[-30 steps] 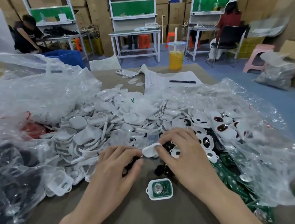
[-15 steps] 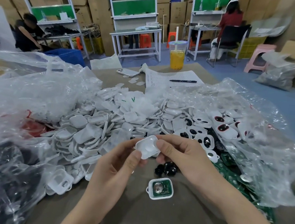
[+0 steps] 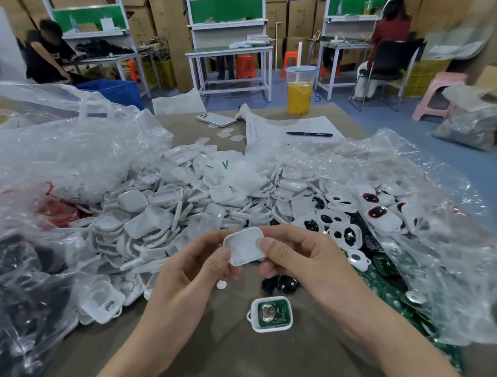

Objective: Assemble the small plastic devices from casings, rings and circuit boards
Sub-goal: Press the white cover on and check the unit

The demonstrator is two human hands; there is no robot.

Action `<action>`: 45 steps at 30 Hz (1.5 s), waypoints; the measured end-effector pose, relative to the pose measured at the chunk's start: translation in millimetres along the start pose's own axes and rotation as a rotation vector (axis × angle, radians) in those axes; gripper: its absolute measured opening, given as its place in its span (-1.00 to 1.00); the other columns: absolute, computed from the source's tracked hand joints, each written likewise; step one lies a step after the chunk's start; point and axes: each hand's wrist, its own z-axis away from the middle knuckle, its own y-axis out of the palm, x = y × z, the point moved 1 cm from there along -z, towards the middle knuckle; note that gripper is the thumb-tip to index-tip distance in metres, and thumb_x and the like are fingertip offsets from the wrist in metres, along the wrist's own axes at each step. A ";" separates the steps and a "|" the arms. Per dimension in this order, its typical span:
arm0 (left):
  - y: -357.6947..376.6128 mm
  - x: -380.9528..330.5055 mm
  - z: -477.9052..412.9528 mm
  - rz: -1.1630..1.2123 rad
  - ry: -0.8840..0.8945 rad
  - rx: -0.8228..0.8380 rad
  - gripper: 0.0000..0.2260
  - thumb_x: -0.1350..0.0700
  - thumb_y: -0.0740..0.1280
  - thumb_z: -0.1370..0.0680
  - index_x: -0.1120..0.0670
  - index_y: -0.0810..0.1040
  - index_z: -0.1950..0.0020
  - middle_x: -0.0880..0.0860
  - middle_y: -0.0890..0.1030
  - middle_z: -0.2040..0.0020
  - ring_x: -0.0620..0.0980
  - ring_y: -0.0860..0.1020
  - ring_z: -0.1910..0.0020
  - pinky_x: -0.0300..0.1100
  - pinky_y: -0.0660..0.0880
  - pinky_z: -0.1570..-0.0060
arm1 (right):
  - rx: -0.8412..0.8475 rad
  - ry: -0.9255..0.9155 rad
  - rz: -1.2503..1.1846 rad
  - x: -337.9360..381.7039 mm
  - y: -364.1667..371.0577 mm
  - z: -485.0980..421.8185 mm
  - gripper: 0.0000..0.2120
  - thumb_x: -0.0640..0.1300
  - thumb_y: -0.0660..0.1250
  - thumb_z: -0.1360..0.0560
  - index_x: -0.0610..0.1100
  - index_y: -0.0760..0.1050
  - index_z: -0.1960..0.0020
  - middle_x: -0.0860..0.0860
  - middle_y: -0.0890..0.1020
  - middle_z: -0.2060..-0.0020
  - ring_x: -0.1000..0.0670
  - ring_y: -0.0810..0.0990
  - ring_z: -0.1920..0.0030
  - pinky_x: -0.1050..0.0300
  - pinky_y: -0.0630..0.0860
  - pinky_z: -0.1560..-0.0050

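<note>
Since a second ago I have lifted the empty white rounded-square plastic casing [image 3: 244,246] up off the table [image 3: 227,362], where both my hands were pressed low among the parts; now it is raised between them with its hollow side facing me. My left hand [image 3: 188,276] pinches its lower left edge, thumb on the rim and the other fingers curled underneath. My right hand [image 3: 309,270] grips its right edge with the thumb laid over the rim and the forefinger arched along the top; the remaining fingers are loosely bent. Both forearms come in from the bottom edge and angle toward each other.

Just below my hands, on bare brown table, lies a white casing fitted with a green circuit board [image 3: 271,315], apart from my fingers. A few small black parts [image 3: 280,284] sit between it and my right hand, and a tiny white round piece [image 3: 221,285] lies beside my left thumb. The heap of white casings and rings [image 3: 180,209] crowds in behind and to the left, clear crinkled plastic bags [image 3: 434,232] close both sides, and loose green boards [image 3: 388,285] lie under my right wrist. Open room is only the strip of table nearest me.
</note>
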 end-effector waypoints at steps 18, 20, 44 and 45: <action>0.0 -0.5 -0.8 -0.006 -0.008 -0.023 -0.78 0.05 0.30 -0.54 -0.09 0.69 -0.11 0.07 0.69 0.19 -0.06 0.64 0.22 -0.31 0.54 0.14 | 0.000 -0.008 0.050 -1.4 -0.6 0.1 -0.78 0.02 0.41 -0.47 0.03 0.70 -0.09 0.00 0.70 0.29 0.10 0.65 0.24 0.31 0.54 0.13; -0.5 -0.7 -0.8 -0.011 -0.009 -0.027 -0.77 0.05 0.31 -0.54 -0.07 0.69 -0.12 0.07 0.69 0.21 -0.06 0.64 0.22 -0.31 0.54 0.15 | 0.003 -0.009 0.055 -1.6 -0.9 0.1 -0.78 0.02 0.41 -0.48 0.04 0.70 -0.09 0.00 0.71 0.29 0.09 0.65 0.24 0.31 0.54 0.13; -2.4 1.8 -0.6 -0.038 0.030 -0.018 -0.78 0.03 0.32 -0.53 -0.13 0.69 -0.11 0.07 0.68 0.22 -0.07 0.63 0.25 -0.29 0.54 0.15 | 0.025 -0.042 0.081 -4.4 -2.6 -2.3 -0.79 0.05 0.41 -0.47 0.09 0.69 -0.08 0.02 0.71 0.28 0.11 0.64 0.25 0.30 0.54 0.14; -2.2 1.6 -0.5 -0.036 0.033 -0.007 -0.78 0.03 0.32 -0.54 -0.12 0.68 -0.13 0.06 0.68 0.23 -0.07 0.62 0.25 -0.29 0.54 0.15 | 0.020 -0.042 0.082 -3.8 -2.7 -2.4 -0.79 0.05 0.40 -0.46 0.11 0.69 -0.08 0.02 0.71 0.28 0.12 0.65 0.26 0.31 0.54 0.15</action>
